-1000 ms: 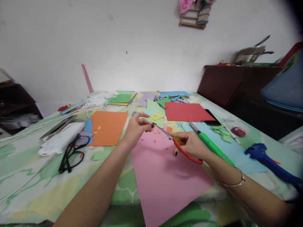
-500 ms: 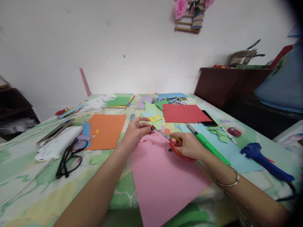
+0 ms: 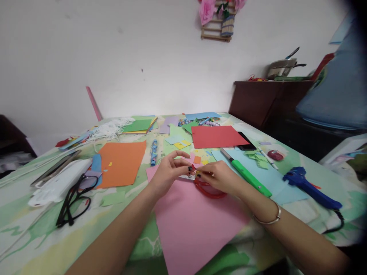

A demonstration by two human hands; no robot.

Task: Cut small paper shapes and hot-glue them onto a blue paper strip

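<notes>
My left hand [image 3: 172, 169] pinches a small red paper piece [image 3: 194, 167] between thumb and fingertips. From the right, my right hand [image 3: 222, 176] meets it, thumb and fingers closed together at the same piece; what exactly they grip is too small to tell. Beneath both hands are the red-handled scissors [image 3: 211, 194], seemingly resting on the pink sheet [image 3: 197, 225], their blades partly covered by my left hand. Beyond the fingers lie small paper scraps, among them an orange one [image 3: 197, 160].
Left are an orange sheet [image 3: 122, 162], black glasses [image 3: 69, 206] and a beaded blue strip [image 3: 154, 152]. Right lie a green utility knife [image 3: 249, 177], a blue glue gun [image 3: 312, 187], a red sheet [image 3: 216, 136] and a phone [image 3: 248, 144]. White string [image 3: 111, 129] is heaped at the back.
The scissors have gone from my right hand's grip to lying under the hands. My right hand has moved left to the red piece at my left fingertips. The view has shifted slightly right.
</notes>
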